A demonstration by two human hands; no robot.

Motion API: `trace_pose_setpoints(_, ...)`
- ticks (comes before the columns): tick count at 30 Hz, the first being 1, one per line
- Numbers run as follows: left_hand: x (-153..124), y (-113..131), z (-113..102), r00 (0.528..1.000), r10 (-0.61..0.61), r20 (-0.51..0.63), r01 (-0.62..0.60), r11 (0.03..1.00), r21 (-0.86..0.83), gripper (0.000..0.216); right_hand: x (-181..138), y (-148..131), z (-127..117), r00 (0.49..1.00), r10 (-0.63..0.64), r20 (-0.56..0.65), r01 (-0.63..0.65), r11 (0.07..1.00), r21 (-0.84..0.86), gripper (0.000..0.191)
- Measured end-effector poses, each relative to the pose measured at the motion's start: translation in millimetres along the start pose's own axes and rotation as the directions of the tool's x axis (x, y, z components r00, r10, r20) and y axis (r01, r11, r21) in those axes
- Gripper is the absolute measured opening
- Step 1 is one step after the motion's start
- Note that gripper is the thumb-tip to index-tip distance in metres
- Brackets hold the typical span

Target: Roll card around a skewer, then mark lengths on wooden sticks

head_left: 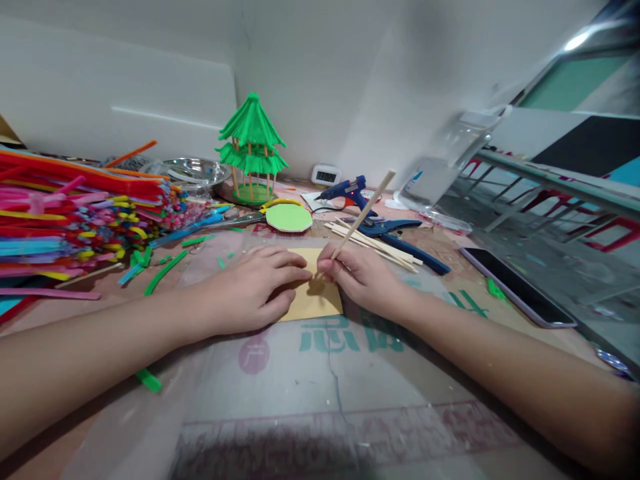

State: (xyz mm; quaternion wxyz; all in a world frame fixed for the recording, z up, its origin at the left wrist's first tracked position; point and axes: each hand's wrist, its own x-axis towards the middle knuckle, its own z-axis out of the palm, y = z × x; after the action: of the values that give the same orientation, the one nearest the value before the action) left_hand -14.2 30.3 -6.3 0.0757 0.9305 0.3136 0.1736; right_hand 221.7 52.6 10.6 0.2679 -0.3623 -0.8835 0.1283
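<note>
A thin wooden stick [367, 205] is pinched in my right hand [364, 275], slanting up to the right with its lower end at a yellow card [315, 303]. My left hand [257, 287] lies on the card's left side, fingers stretched out and resting flat. The card is on a plastic sheet in front of me, partly hidden by both hands. Just beyond it sits a light green disc [289, 217]. More wooden sticks [383, 247] lie in a loose pile behind my right hand.
A green pagoda model [253, 150] stands at the back beside a metal bowl [193, 171]. Colourful pipe cleaners [75, 220] are heaped at left. A blue glue gun [350, 192], blue-handled pliers [400, 233], a clock [326, 175] and a phone [517, 283] are farther right.
</note>
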Motion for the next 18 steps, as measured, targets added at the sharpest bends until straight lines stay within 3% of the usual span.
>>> trace_pose_setpoints(4,-0.2,0.2,0.1,1.000,-0.004,0.002,0.004,1.000,0.004,0.040,-1.9,-1.5,-1.9,0.997,0.065,-0.042,-0.066,0.997,-0.025,0.022)
trace_pose_setpoints(7,-0.4,0.4,0.2,1.000,-0.009,0.006,0.009,1.000,0.000,0.040,-2.3,-2.3,-3.4,0.998,0.058,-0.002,-0.058,0.998,0.034,0.026)
trace_pose_setpoints(18,-0.4,-0.1,0.3,1.000,-0.002,-0.006,0.002,1.000,0.011,0.040,-6.3,-6.8,-4.6,0.999,0.033,0.008,-0.033,0.999,-0.005,0.025)
